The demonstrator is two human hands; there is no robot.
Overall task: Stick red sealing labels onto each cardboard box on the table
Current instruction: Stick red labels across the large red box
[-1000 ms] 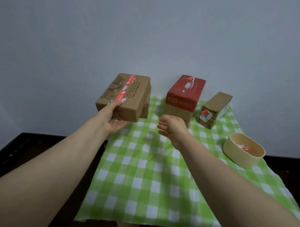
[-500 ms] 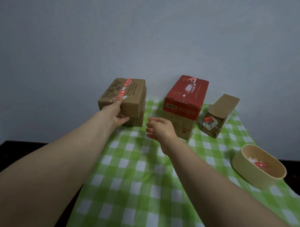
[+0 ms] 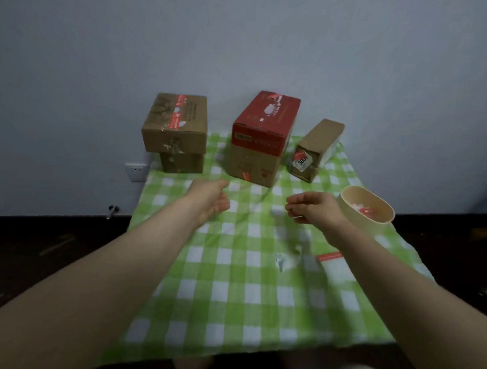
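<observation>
A brown cardboard box [image 3: 175, 124] with red labels on its top sits stacked on a smaller brown box [image 3: 181, 162] at the back left. A tall box with a red top half [image 3: 262, 138] stands in the middle back. A narrow brown box [image 3: 318, 149] leans at the back right. My left hand [image 3: 211, 201] hovers over the cloth with relaxed fingers, holding nothing. My right hand [image 3: 312, 207] hovers near the beige bowl [image 3: 373, 220], fingers loosely curled and empty. A label sheet with a red edge [image 3: 334, 266] lies on the cloth.
A green and white checked cloth [image 3: 233, 294] covers the table against a grey wall. Crumpled white backing paper [image 3: 288, 261] lies by the sheet. The bowl holds red and white scraps. A wall socket [image 3: 136, 171] is at the left. Dark floor flanks the table.
My left hand has let go of the labelled brown box, which now rests on the smaller box, and pulled back. My right hand has moved right toward the bowl. The view has tilted down.
</observation>
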